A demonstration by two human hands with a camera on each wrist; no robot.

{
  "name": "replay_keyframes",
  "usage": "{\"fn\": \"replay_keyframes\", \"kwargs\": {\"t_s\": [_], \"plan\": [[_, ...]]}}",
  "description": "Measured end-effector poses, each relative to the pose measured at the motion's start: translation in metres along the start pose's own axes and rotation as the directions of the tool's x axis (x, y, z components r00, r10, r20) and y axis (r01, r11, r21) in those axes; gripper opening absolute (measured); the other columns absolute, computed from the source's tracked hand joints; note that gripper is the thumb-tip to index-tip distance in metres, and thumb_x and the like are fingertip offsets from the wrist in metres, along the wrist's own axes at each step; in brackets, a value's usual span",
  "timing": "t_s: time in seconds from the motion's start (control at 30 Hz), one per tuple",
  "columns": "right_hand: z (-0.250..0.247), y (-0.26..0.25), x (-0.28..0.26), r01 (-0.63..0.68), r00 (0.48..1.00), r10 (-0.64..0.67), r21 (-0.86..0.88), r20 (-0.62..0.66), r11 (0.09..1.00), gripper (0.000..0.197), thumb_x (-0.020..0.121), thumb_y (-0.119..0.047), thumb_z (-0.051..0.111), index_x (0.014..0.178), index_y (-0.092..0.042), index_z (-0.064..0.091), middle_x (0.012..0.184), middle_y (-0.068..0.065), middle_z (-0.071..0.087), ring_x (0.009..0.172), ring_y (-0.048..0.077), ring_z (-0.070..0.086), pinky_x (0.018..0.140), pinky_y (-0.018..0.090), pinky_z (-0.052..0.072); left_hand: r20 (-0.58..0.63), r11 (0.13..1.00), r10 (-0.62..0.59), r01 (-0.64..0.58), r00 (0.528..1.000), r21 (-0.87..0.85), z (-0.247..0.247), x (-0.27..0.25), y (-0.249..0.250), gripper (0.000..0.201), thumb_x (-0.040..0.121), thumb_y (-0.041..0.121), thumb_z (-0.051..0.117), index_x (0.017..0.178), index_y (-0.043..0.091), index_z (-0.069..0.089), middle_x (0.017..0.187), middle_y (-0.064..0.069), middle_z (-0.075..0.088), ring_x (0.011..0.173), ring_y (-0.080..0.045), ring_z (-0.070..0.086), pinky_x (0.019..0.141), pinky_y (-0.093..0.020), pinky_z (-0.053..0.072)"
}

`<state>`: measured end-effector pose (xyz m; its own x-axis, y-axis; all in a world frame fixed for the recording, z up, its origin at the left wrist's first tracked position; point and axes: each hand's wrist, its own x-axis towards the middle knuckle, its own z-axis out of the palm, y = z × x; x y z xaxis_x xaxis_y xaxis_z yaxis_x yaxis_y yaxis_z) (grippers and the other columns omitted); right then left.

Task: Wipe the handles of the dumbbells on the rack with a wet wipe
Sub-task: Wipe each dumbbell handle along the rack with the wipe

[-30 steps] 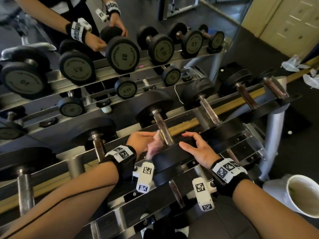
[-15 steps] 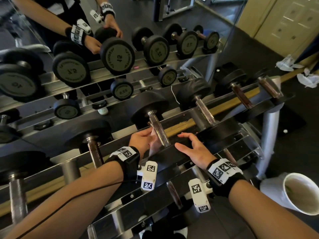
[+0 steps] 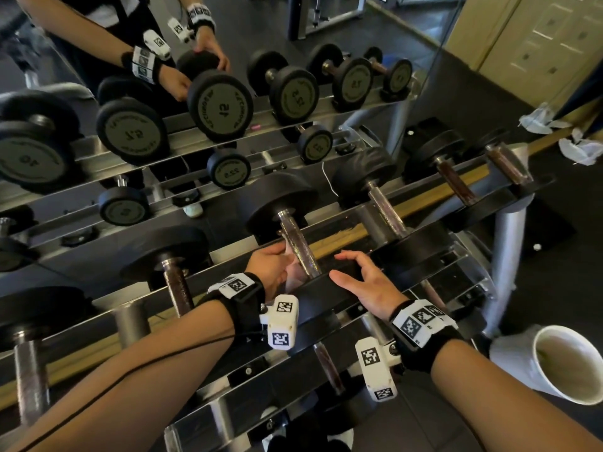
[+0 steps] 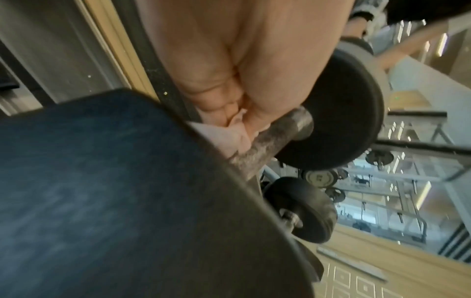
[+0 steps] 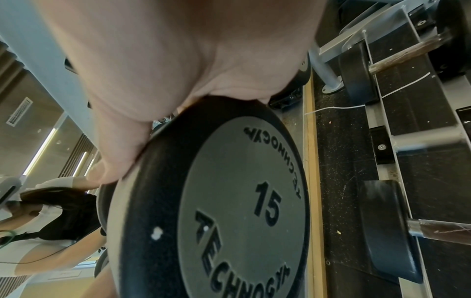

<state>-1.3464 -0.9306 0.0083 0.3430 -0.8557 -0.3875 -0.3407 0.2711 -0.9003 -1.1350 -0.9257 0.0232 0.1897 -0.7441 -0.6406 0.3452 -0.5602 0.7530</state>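
Note:
On the rack's (image 3: 507,256) top tier lies a black 15 dumbbell with a worn metal handle (image 3: 298,243). My left hand (image 3: 272,265) grips a pale wet wipe (image 3: 291,276) against the near end of that handle. The left wrist view shows the wipe (image 4: 224,137) bunched between my fingers (image 4: 211,96) and the handle (image 4: 275,139), close to the near head (image 4: 102,201). My right hand (image 3: 362,278) rests with spread fingers on top of the dumbbell's near head (image 3: 326,288). Its palm (image 5: 178,60) lies on the rim of the head marked 15 (image 5: 242,211).
Neighbouring dumbbells flank it, with handles to the left (image 3: 177,285) and to the right (image 3: 386,207). More lie on a lower tier (image 3: 326,367). A mirror behind reflects the rack and my arms. A white bin (image 3: 571,363) stands at lower right; crumpled wipes (image 3: 580,148) lie on the floor.
My left hand has shifted only slightly with the wipe at the handle's near end. The right hand stays on the dumbbell head. The head view has drifted a little.

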Motion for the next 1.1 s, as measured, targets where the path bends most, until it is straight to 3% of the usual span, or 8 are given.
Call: {"fn": "replay_keyframes", "kwargs": {"t_s": [0.1, 0.27, 0.47, 0.6, 0.73, 0.9, 1.03, 1.1], "plan": [[0.0, -0.001, -0.001, 0.002, 1.0, -0.001, -0.017, 0.002, 1.0, 0.056, 0.076, -0.053, 0.074, 0.124, -0.036, 0.052, 0.132, -0.005, 0.049, 0.114, 0.018, 0.057, 0.097, 0.043, 0.053, 0.006, 0.998, 0.005, -0.006, 1.0, 0.061, 0.0, -0.006, -0.005, 0.04, 0.097, -0.008, 0.048, 0.133, 0.006, 0.057, 0.121, -0.021, 0.066, 0.109, -0.036, 0.066, 0.094, -0.045, 0.054], [0.001, -0.005, -0.003, 0.005, 1.0, -0.005, -0.008, 0.006, 1.0, 0.07, 0.064, -0.062, 0.071, 0.125, -0.034, 0.052, 0.136, -0.005, 0.046, 0.116, 0.018, 0.056, 0.099, 0.044, 0.052, 0.084, 0.994, -0.014, 0.005, 0.996, 0.107, -0.017, -0.018, -0.009, 0.046, 0.093, -0.015, 0.046, 0.131, 0.006, 0.06, 0.12, -0.02, 0.068, 0.111, -0.033, 0.066, 0.096, -0.043, 0.054], [-0.001, -0.006, -0.003, 0.005, 1.0, -0.005, -0.019, 0.021, 1.0, 0.07, 0.065, -0.062, 0.069, 0.127, -0.035, 0.05, 0.135, -0.005, 0.047, 0.113, 0.015, 0.058, 0.094, 0.035, 0.055, -0.05, 0.994, 0.11, -0.111, 0.993, -0.019, -0.009, -0.002, -0.003, 0.05, 0.092, -0.015, 0.051, 0.132, 0.013, 0.059, 0.123, -0.016, 0.065, 0.111, -0.031, 0.064, 0.104, -0.049, 0.048], [-0.001, -0.006, -0.004, -0.004, 1.0, 0.005, -0.029, 0.026, 1.0, 0.069, 0.067, -0.059, 0.069, 0.128, -0.035, 0.049, 0.134, -0.004, 0.047, 0.112, 0.017, 0.058, 0.095, 0.039, 0.055, -0.066, 0.991, 0.115, -0.111, 0.991, 0.073, 0.003, -0.002, -0.01, 0.053, 0.095, -0.004, 0.055, 0.138, 0.025, 0.055, 0.122, -0.009, 0.066, 0.104, -0.026, 0.067, 0.096, -0.046, 0.054], [0.0, -0.007, -0.005, -0.006, 1.0, 0.006, -0.013, 0.02, 1.0, 0.066, 0.07, -0.056, 0.07, 0.128, -0.033, 0.049, 0.135, -0.003, 0.046, 0.115, 0.019, 0.057, 0.097, 0.042, 0.054, 0.017, 0.998, 0.051, -0.052, 0.999, 0.046, -0.001, -0.012, -0.016, 0.051, 0.094, -0.013, 0.05, 0.139, 0.011, 0.054, 0.125, -0.015, 0.065, 0.108, -0.026, 0.065, 0.096, -0.039, 0.054], [0.0, -0.004, -0.003, -0.005, 1.0, 0.005, -0.002, 0.01, 1.0, 0.055, 0.078, -0.047, 0.072, 0.127, -0.034, 0.05, 0.135, -0.005, 0.047, 0.115, 0.019, 0.058, 0.097, 0.041, 0.054, 0.082, 0.998, -0.052, 0.054, 0.995, -0.026, -0.015, -0.018, -0.002, 0.044, 0.092, -0.018, 0.044, 0.128, 0.002, 0.059, 0.115, -0.02, 0.067, 0.098, -0.03, 0.067, 0.076, -0.033, 0.059], [0.0, -0.004, -0.003, -0.003, 1.0, 0.002, 0.009, 0.014, 1.0, 0.066, 0.067, -0.058, 0.071, 0.125, -0.035, 0.051, 0.131, -0.003, 0.049, 0.111, 0.018, 0.06, 0.09, 0.035, 0.057, -0.018, 0.999, -0.012, 0.012, 1.0, 0.033, -0.003, -0.014, -0.004, 0.039, 0.096, -0.011, 0.045, 0.129, 0.006, 0.058, 0.1, -0.018, 0.067, 0.068, -0.021, 0.061, 0.051, -0.025, 0.053], [0.001, -0.003, -0.002, 0.004, 1.0, -0.005, 0.045, 0.008, 0.999, 0.066, 0.065, -0.057, 0.073, 0.123, -0.034, 0.054, 0.132, -0.001, 0.05, 0.112, 0.019, 0.06, 0.092, 0.039, 0.057, 0.013, 0.999, -0.011, 0.01, 1.0, 0.047, 0.008, -0.015, -0.011, 0.033, 0.098, -0.007, 0.047, 0.124, 0.005, 0.063, 0.105, -0.017, 0.071, 0.064, -0.017, 0.066, 0.052, -0.021, 0.055]]}}
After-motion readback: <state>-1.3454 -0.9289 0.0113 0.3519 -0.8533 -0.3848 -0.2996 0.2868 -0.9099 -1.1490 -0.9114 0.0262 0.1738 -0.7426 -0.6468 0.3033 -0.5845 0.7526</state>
